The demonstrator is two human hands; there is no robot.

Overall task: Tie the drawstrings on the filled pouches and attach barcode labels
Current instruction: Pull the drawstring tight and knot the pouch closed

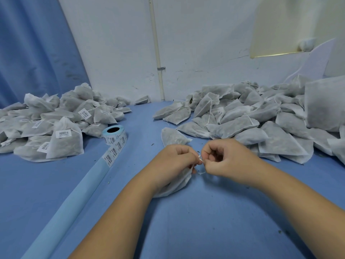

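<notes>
Under my left hand (177, 159) lies the pouch (179, 185); its drawstring (200, 158) runs crosswise to my right hand (225, 159), both hands' fingers pinching it. Tightening means pulling apart.

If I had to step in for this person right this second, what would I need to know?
Hands: left hand grips the pouch at its neck; right hand pinches its drawstring.
The knot is not visibly finished.
Done: labelled pouches piled at the left.
Left: the unlabelled pile at the right, strings loose; labels come from the barcode label roll.
</notes>
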